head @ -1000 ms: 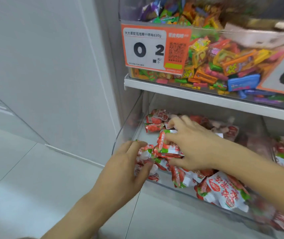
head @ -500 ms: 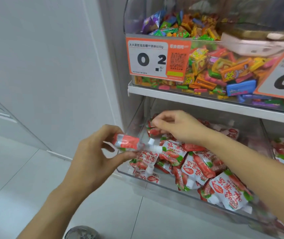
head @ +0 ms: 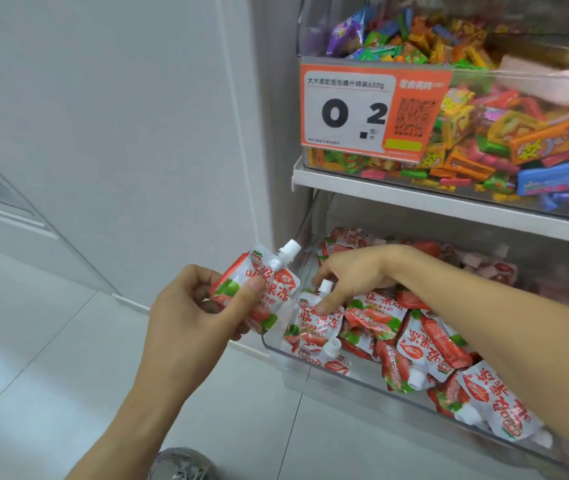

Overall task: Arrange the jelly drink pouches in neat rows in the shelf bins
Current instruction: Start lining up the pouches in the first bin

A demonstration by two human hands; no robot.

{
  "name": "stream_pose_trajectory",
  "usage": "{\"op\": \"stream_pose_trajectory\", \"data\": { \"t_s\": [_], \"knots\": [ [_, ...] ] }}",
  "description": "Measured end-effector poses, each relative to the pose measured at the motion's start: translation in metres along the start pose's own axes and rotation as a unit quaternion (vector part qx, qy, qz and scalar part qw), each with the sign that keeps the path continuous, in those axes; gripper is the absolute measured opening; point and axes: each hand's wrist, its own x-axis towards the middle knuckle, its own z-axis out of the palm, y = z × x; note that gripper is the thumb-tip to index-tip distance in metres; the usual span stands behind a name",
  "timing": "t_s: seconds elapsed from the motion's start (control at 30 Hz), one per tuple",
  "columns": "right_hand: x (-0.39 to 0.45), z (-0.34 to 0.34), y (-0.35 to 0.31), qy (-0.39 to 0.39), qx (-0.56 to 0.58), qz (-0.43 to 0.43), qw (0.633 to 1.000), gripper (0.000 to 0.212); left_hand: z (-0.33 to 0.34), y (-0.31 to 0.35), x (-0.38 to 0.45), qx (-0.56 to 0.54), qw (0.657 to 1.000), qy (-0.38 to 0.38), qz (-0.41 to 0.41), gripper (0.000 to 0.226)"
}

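My left hand [head: 195,306] grips a red-and-white strawberry jelly pouch [head: 259,285] with a white cap, held upright just left of the clear lower shelf bin [head: 310,374]. My right hand [head: 354,275] reaches into the bin's left end, with its thumb and fingers on another upright pouch [head: 312,323] below its white cap. Several more pouches [head: 421,344] lie jumbled across the bin to the right, partly hidden under my right forearm.
A white shelf board [head: 414,199] runs just above the bin and carries a clear bin of mixed colourful candies [head: 484,133] with an orange price label [head: 369,112]. A white wall panel stands to the left, pale tiled floor below, and a grey shoe [head: 182,465].
My left hand lifted a pouch out of the bin and turned it upright beside the bin. My right hand moved forward from the back of the bin onto a front pouch.
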Motion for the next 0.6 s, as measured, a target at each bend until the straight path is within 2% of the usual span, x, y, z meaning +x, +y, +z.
{"op": "stream_pose_trajectory", "data": {
  "t_s": [0.07,0.17,0.23,0.37,0.47,0.5,0.6],
  "knots": [
    [-0.003,0.005,-0.002,0.009,0.041,-0.03,0.999,0.044,0.0,0.002,-0.001,0.008,1.0,0.006,0.0,0.044],
    [-0.021,0.013,-0.006,0.074,-0.009,-0.066,0.995,0.039,0.0,0.001,-0.003,-0.003,1.0,0.013,-0.008,0.045],
    [-0.033,0.019,-0.006,0.121,-0.01,-0.079,0.989,0.043,0.001,0.001,-0.004,-0.004,1.0,0.017,-0.007,0.043],
    [-0.047,0.035,0.002,0.166,0.005,-0.117,0.979,0.055,0.008,0.003,-0.005,-0.028,0.999,0.015,0.001,0.043],
    [-0.056,0.046,0.003,0.204,-0.014,-0.133,0.97,0.07,0.015,0.007,-0.004,-0.04,0.999,0.01,0.025,0.032],
    [-0.058,0.049,0.002,0.219,-0.011,-0.142,0.965,0.067,0.016,0.008,-0.004,-0.044,0.998,0.01,0.035,0.027],
    [-0.06,0.057,-0.002,0.249,0.011,-0.16,0.955,0.039,0.018,0.007,-0.001,-0.03,0.998,0.017,0.058,0.022]
  ]
}}
